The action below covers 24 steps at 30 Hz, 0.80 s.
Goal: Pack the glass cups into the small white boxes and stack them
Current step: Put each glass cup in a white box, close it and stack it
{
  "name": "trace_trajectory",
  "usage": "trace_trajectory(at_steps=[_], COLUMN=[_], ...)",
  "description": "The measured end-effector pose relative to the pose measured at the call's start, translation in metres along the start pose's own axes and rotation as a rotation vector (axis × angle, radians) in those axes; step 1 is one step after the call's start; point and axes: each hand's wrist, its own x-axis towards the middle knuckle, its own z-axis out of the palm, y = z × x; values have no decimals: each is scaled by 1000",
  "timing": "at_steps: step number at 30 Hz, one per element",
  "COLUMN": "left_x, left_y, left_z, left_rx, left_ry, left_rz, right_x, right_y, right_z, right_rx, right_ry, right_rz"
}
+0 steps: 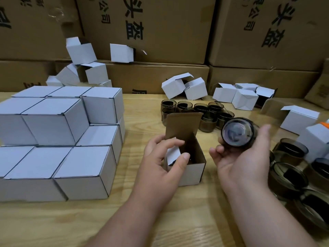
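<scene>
Closed-box stack (58,139) on the tabletop's (53,225) left, several tiers done. My left hand (165,157) pinches the open box's (191,163) flap; right hand (243,157) cradles one smoky glass cup (237,131) beside it. Many loose cups (201,111) and empty boxes (185,87) remain.

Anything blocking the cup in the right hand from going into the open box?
Nothing visible. The glass cup in the right hand is beside the open box; its lid is up, and the left hand holds the side flap back.
</scene>
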Motion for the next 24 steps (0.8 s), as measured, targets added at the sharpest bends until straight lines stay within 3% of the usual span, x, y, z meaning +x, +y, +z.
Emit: trace_trajectory(at_steps=[3,6,12,20,24], left_x=[1,2,3,3,3], left_y=[0,-1,-2,-3,-2], left_z=[1,1,0,-1,-1], left_rx=[11,11,52,72,84], left_ry=[-8,-5,-1,1,1], left_rz=[12,4,5,5,5], right_x=[9,14,20,23,21], right_y=[-3,-1,12,14,14], right_z=[-3,-5,-9,-14,-9], right_rx=[32,5,-234,-334,-297], right_ry=[52,-9,-54,16,33], right_rz=[82,87,105,-3,82])
